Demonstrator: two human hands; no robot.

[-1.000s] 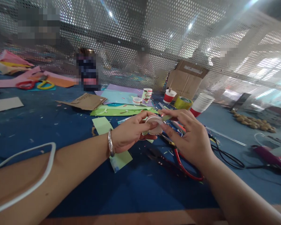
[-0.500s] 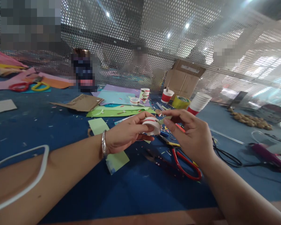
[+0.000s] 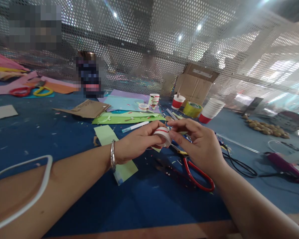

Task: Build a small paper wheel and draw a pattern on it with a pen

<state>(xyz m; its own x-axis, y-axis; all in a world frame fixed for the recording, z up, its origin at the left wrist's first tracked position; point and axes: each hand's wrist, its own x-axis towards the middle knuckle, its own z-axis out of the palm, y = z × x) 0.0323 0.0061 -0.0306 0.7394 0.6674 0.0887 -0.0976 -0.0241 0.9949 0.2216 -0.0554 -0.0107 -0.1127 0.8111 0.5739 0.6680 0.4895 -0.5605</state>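
Paper cup (image 3: 162,135), white with a red stripe, held above the blue table (image 3: 64,132) between both hands, a little in front of the body. Gripped by the left hand (image 3: 137,142), fingers curled round its near side, thumb pressed along the top; a silver bangle (image 3: 112,155) worn on that wrist. Pinched at its right edge by the right hand (image 3: 201,146), thumb and forefinger closed on the rim, the other fingers bent loosely behind. Seemed tilted on its side, though partly hidden by fingers.

Lay just below the hands: red-handled scissors (image 3: 196,174) and a pale green paper strip (image 3: 114,152). Lay farther back: sheets of green and blue paper (image 3: 124,111), a flattened brown card (image 3: 88,108), a roll of yellow tape (image 3: 193,109), a stack of white cups (image 3: 213,109) and an open cardboard box (image 3: 196,83). Ran along the right of the table: a black cable (image 3: 239,166).
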